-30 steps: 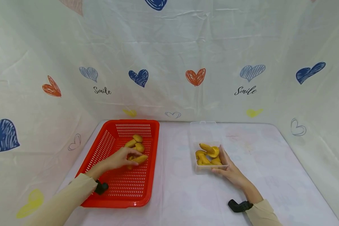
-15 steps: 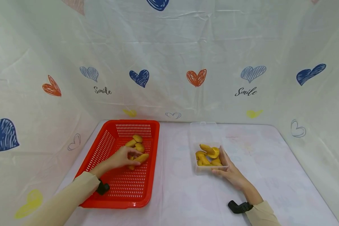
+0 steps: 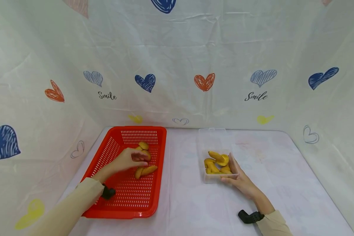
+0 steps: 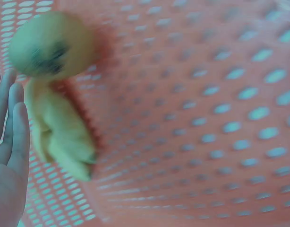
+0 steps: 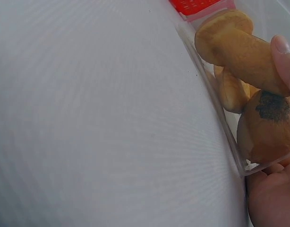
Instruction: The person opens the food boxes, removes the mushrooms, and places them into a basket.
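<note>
My left hand [image 3: 131,158] hovers inside the red basket with its fingers loosely extended and nothing between them. Just in front of it lies a yellow-brown mushroom [image 3: 147,170] on the basket floor. More mushrooms [image 3: 143,145] sit behind the hand, which partly covers them. In the left wrist view a mushroom [image 4: 64,127] with a dark-marked cap lies beside the straight fingers [image 4: 20,137]. On the right, my right hand [image 3: 242,180] grips the side and near corner of a clear plastic box [image 3: 221,178]. Several mushrooms [image 5: 249,52] are piled in that box.
The red perforated basket [image 3: 162,157] stands at the left of the white-covered table [image 3: 183,196]. The clear box's lid [image 3: 212,137] is folded back behind it. A white curtain with printed hearts [image 3: 177,59] hangs behind the table.
My left hand has let go of the front mushroom and lifted away toward the back of the basket, uncovering it. The right hand and the box have stayed in place.
</note>
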`<state>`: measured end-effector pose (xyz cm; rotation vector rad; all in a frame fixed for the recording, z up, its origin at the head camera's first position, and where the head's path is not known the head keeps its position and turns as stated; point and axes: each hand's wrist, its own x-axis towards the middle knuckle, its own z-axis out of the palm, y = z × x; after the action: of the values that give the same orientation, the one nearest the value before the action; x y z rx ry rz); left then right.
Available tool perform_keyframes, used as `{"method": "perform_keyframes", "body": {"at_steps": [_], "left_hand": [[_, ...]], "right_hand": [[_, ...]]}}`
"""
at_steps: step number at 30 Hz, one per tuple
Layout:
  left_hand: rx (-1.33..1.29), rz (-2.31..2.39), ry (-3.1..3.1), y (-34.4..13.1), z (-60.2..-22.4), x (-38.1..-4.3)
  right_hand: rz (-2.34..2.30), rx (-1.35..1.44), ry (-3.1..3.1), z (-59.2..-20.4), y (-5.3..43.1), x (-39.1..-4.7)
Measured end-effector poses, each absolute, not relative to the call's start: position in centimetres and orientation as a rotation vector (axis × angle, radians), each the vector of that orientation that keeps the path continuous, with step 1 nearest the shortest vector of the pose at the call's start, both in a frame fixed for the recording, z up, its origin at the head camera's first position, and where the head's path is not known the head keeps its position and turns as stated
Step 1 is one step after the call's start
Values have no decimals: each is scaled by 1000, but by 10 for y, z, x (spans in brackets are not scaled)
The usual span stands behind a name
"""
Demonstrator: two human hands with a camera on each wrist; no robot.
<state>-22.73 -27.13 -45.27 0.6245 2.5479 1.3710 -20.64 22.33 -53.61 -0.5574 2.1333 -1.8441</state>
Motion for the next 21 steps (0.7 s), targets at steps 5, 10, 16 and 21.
{"method": "perform_keyframes", "body": {"at_steps": [5, 10, 16, 21], "left_hand": [[569, 1515, 2537, -270, -432, -233], [540, 1615, 2529, -260, -411, -241], [528, 1618, 2528, -236, -388, -249], [628, 1660, 2455, -206, -378, -257]], "right_hand": [[-1849, -556, 2127, -536, 223, -206], [-1848, -561, 2131, -536, 224, -207], [-1857, -575, 2126, -537, 225, -207], [-1864, -580, 2116, -538, 224, -207]]}}
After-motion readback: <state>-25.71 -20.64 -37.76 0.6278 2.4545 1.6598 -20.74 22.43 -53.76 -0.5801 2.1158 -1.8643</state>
